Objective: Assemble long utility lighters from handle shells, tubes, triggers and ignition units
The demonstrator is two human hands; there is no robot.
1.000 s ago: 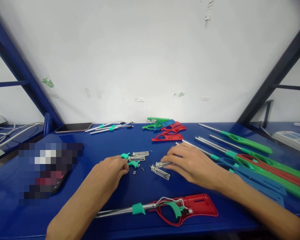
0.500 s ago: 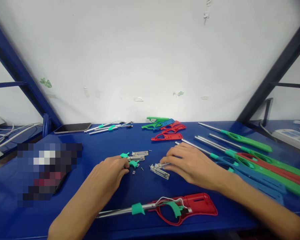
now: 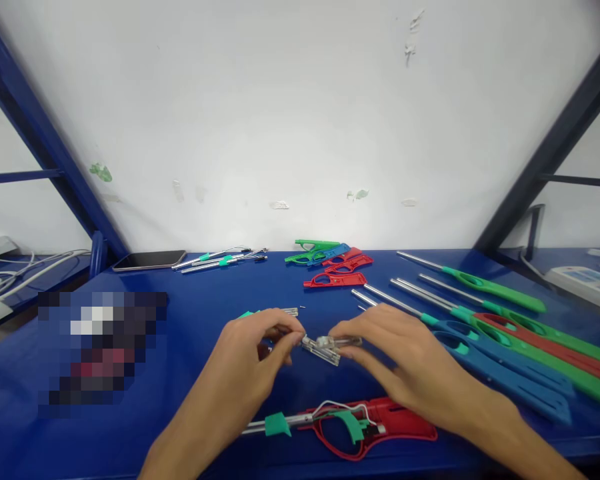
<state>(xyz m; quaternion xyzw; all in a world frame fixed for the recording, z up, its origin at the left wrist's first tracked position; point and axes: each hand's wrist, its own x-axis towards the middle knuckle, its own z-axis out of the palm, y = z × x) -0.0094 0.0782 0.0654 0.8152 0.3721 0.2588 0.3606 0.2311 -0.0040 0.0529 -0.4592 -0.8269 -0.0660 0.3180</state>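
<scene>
My right hand (image 3: 385,340) pinches a small clear plastic lighter fuel tank (image 3: 350,341) between thumb and fingers, just above the table. Beneath it lies a second clear tank (image 3: 325,353). My left hand (image 3: 260,350) has thumb and index finger pressed together by the valve ends of these tanks; whatever sits between the fingertips is too small to make out. Behind the left hand, another clear tank (image 3: 291,311) and a green piece (image 3: 247,313) are mostly hidden. In front of both hands rests an opened red lighter half (image 3: 405,420) with a metal tube, white wire and green trigger (image 3: 350,425).
Several long lighters (image 3: 510,353) in green, red and blue lie at the right. Loose coloured handle shells (image 3: 337,280) and metal tubes with wires (image 3: 215,262) are near the wall. A phone (image 3: 150,260) and a blurred-out item (image 3: 105,347) are at left.
My left hand has left the green pieces and moved right, toward the tanks. My right hand has raised one tank and turned it. The view has shifted slightly.
</scene>
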